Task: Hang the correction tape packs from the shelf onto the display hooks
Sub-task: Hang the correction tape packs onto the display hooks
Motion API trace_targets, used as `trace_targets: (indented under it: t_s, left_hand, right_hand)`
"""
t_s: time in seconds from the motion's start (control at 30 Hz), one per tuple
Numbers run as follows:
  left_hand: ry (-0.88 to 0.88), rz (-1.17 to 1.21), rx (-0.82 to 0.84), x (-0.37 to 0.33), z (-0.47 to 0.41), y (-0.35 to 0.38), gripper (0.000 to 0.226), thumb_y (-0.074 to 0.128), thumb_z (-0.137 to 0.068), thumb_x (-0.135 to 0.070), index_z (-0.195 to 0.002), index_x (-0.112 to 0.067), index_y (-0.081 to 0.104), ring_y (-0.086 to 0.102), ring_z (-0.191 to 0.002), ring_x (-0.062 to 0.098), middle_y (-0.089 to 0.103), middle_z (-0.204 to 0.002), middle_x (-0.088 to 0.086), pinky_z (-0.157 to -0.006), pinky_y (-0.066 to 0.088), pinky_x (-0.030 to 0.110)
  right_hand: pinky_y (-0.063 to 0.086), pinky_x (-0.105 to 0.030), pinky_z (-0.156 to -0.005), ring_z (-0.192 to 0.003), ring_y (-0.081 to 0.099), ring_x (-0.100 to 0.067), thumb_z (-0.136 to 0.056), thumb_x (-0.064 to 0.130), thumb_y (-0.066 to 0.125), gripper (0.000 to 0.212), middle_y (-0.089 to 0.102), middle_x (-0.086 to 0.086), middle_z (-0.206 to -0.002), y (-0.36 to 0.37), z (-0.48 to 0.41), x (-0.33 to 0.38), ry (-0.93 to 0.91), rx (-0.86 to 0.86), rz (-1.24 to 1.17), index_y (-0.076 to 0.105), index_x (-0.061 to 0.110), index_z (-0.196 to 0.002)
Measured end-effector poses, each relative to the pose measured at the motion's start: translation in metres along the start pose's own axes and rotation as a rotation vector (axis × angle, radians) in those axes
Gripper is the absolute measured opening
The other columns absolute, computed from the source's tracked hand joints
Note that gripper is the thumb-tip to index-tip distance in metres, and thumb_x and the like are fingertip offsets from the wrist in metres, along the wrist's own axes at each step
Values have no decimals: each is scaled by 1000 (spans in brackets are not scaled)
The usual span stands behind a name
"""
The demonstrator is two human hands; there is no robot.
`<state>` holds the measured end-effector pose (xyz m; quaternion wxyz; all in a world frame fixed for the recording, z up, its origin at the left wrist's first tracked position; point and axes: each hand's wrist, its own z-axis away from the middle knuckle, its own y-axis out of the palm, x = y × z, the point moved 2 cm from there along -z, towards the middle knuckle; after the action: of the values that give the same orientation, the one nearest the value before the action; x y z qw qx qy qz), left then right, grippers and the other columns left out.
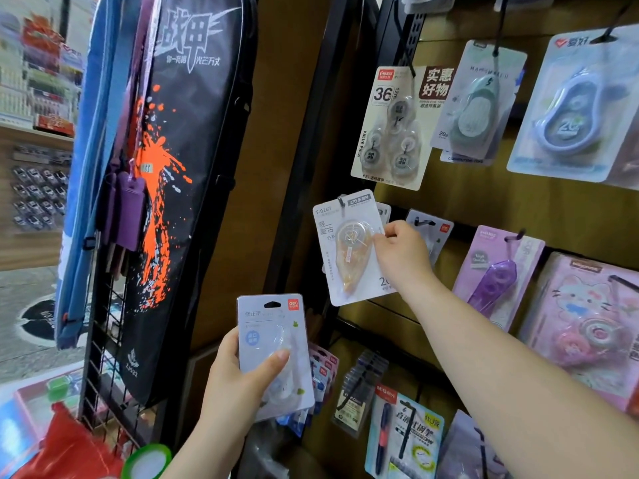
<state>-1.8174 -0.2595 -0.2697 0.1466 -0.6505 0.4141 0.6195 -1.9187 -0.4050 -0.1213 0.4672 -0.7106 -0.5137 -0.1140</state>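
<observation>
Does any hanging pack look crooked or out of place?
Yes. The orange correction tape pack hangs tilted on its hook, its bottom swung right, while the right hand pinches its edge. Neighbouring packs hang tilted too.

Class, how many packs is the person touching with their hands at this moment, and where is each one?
2. The grey pack is held in the left hand, low and off the hooks. The orange pack hangs on a display hook, gripped at its right edge by the right hand.

"T-9267" on hooked orange tape pack (pixel 349 247); "36" on three-tape value pack (pixel 394 126); "deli" logo on held pack (pixel 273 354).
</observation>
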Motion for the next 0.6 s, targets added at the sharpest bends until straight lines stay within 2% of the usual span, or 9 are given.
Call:
trace_targets:
  t_s: [0.1, 0.17, 0.23, 0.27, 0.37, 0.47, 0.53, 0.6]
  left_hand:
    - [-2, -1, 8, 1, -1, -1, 32, 65, -79, -6, -101, -24, 50, 59, -81, 8, 61, -91, -8, -57, 42, 19]
    - [-1, -2, 8, 2, -2, -2, 33, 65, -79, -6, -104, -22, 51, 60, -82, 9, 63, -92, -6, -57, 43, 21]
    - [4, -3, 10, 3, -4, -3, 34, 66, -78, -5, -107, -20, 54, 62, -85, 14, 65, -95, -3, -59, 45, 23]
    - [10, -4, 13, 3, -5, -3, 35, 66, -78, -5, -108, -18, 55, 63, -87, 16, 66, -96, -1, -60, 46, 24]
    - [18, -1, 26, 3, -9, -2, 36, 67, -77, -5, -109, -16, 55, 63, -88, 18, 66, -98, 2, -60, 46, 24]
    - [22, 3, 38, 3, -11, 0, 32, 67, -77, -5, -101, -23, 55, 63, -88, 17, 66, -96, 0, -61, 46, 24]
    - [24, 10, 36, 2, -13, -2, 32, 67, -77, -5, -97, -27, 54, 63, -87, 16, 66, -94, -2, -61, 47, 25]
    - [29, 17, 39, 1, -16, -3, 32, 67, -77, -6, -97, -26, 55, 63, -87, 15, 66, -94, -2, -61, 47, 25]
  right_hand:
    - [33, -21, -49, -61, 43, -6, -96, 18, 38, 17, 51, -3, -91, 1, -5, -7, 26, 2, 63, 49, 11, -108]
    - [28, -21, -47, -60, 41, -6, -97, 19, 38, 11, 48, 0, -80, 5, -9, -11, 52, 49, 148, 45, 13, -92]
    - [27, -20, -46, -61, 45, -10, -97, 20, 37, 20, 42, 3, -71, 9, -15, -16, 79, 70, 199, 38, 19, -77]
    - [29, -20, -46, -64, 48, -13, -97, 20, 37, 20, 42, 3, -70, 10, -19, -18, 92, 66, 204, 38, 19, -77]
    - [31, -23, -47, -77, 51, -21, -97, 20, 35, 12, 48, -3, -80, 8, -30, -21, 124, 19, 250, 44, 12, -96]
    - [27, -25, -45, -79, 49, -23, -97, 19, 33, 25, 54, -11, -97, 6, -38, -26, 151, -13, 323, 48, 7, -113]
    - [30, -26, -48, -82, 51, -26, -97, 18, 33, 26, 58, -16, -107, 7, -42, -29, 160, -26, 347, 47, 6, -116]
    - [37, -29, -58, -87, 54, -29, -97, 18, 33, 26, 59, -17, -106, 10, -45, -33, 164, -37, 366, 48, 6, -115]
